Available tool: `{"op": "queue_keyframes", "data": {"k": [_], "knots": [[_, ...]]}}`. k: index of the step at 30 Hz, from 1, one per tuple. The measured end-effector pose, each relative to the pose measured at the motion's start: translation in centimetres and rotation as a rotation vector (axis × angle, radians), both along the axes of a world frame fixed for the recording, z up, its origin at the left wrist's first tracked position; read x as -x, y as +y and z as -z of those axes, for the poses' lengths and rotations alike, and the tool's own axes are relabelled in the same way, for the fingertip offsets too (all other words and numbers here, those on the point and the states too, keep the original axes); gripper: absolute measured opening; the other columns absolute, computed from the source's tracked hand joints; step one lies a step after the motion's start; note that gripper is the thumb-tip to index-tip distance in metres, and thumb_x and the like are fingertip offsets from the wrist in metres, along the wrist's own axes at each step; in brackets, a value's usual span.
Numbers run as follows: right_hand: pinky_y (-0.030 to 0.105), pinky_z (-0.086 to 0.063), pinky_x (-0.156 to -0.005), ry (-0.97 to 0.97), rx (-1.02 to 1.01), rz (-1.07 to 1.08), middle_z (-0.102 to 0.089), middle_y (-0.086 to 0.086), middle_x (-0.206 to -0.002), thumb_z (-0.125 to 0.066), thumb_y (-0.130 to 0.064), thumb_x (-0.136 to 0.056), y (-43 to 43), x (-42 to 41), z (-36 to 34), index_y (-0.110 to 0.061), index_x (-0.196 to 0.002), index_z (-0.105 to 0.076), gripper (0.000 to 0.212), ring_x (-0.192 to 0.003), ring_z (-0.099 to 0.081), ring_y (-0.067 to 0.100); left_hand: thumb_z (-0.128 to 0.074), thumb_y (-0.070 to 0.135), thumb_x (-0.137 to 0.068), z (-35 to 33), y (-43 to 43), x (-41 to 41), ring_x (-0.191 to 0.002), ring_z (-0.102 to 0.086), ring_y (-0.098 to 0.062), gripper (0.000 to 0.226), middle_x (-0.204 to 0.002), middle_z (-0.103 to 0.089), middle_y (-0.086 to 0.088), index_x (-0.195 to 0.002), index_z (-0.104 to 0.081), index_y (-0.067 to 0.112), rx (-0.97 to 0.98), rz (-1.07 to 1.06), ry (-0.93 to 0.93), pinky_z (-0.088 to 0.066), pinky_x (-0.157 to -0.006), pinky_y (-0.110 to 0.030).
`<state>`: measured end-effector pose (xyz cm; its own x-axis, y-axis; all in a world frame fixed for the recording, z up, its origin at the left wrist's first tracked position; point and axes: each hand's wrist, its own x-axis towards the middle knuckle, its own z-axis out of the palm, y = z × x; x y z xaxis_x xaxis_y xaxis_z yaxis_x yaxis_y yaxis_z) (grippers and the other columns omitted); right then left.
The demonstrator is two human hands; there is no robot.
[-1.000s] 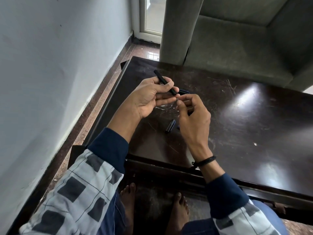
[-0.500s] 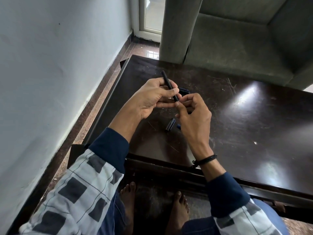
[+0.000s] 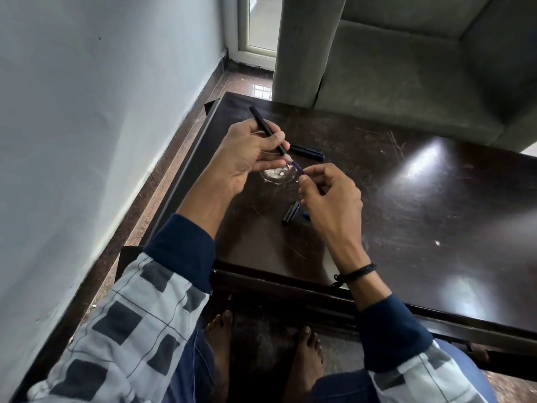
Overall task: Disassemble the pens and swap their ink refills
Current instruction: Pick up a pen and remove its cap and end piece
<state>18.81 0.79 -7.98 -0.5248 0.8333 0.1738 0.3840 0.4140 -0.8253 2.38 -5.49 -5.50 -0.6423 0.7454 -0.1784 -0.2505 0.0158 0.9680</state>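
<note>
1. The counter (image 3: 436,216) was dark, glossy and scratched.
2. A black pen piece (image 3: 308,151) with a blue end lay towards its far side.
3. A black cap (image 3: 291,213) lay nearer, with a small blue piece (image 3: 305,215) just beside it, partly hidden.
4. A pale round mark (image 3: 277,175) showed between them.

Home living room — upholstered grey-green sofa (image 3: 406,71), dark wooden coffee table (image 3: 406,199), polished stone floor (image 3: 162,181).

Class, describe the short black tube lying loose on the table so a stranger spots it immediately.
Start at the dark glossy wooden table. Beside the heel of the right hand, on its left, lies the short black plastic tube. Unlike the longer black-and-blue pen farther back, it is stubby.
</note>
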Motion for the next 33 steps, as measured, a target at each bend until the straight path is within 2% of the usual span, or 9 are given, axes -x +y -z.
{"op": "queue_keyframes", "data": {"k": [4,9,16,23,28,33], "knots": [[0.045,-0.062,-0.072,0.014,0.027,-0.027,-0.074,-0.011,-0.079,-0.065,-0.023,-0.101,-0.1,0.2,0.1,-0.030,-0.103,-0.071,0.009,-0.071,-0.073,0.009,-0.068,0.006,-0.097,0.0,0.0,0.0,-0.079,-0.078,-0.028,0.006,-0.089,-0.076,-0.013,-0.096,-0.065,0.011,-0.014,-0.012,-0.046,-0.064,-0.068,-0.032],[0.044,-0.063,-0.069,0.028,0.046,-0.023,-0.074,-0.010,-0.079,-0.063,-0.018,-0.102,-0.1,0.1,0.2,-0.025,-0.106,-0.070,0.010,-0.070,-0.073,0.009,-0.070,0.008,-0.096,0.0,0.3,-1.3,-0.082,-0.077,-0.025,0.007,-0.092,-0.076,-0.013,-0.100,-0.065,0.010,0.004,0.095,-0.051,-0.064,-0.071,-0.033],[0.043,-0.061,-0.078,-0.056,0.029,-0.036,-0.073,-0.015,-0.094,-0.070,-0.042,-0.096,-0.3,0.0,-0.1,-0.037,-0.109,-0.065,0.015,-0.080,-0.072,0.008,-0.070,0.006,-0.096,0.0,0.2,-0.9,-0.081,-0.078,-0.025,0.006,-0.089,-0.077,-0.013,-0.099,-0.066,0.010,-0.005,0.039,-0.059,-0.063,-0.067,-0.032],[0.045,-0.062,-0.073,-0.013,0.061,-0.024,-0.076,-0.013,-0.077,-0.065,-0.027,-0.102,-0.2,0.2,-0.1,-0.027,-0.101,-0.072,0.007,-0.069,-0.073,0.006,-0.067,0.007,-0.097,-0.1,0.0,-0.4,-0.082,-0.078,-0.025,0.004,-0.091,-0.076,-0.014,-0.098,-0.066,0.010,-0.016,0.000,-0.059,-0.063,-0.068,-0.032],[0.045,-0.062,-0.074,-0.018,0.092,-0.046,-0.077,-0.014,-0.077,-0.061,-0.029,-0.104,-0.4,0.3,0.2,-0.028,-0.104,-0.067,0.006,-0.065,-0.073,0.003,-0.070,0.009,-0.096,0.2,0.4,-1.7,-0.082,-0.078,-0.027,0.009,-0.092,-0.076,-0.014,-0.103,-0.066,0.008,0.001,0.087,-0.047,-0.064,-0.070,-0.032],[0.047,-0.062,-0.074,-0.054,0.124,-0.100,-0.077,-0.014,-0.078,-0.057,-0.035,-0.105,-0.3,0.3,0.2,-0.031,-0.105,-0.060,0.004,-0.067,-0.073,0.003,-0.071,0.010,-0.095,0.3,0.5,-2.0,-0.078,-0.077,-0.025,0.009,-0.090,-0.075,-0.014,-0.103,-0.066,0.009,0.005,0.086,-0.020,-0.061,-0.065,-0.029]]}}
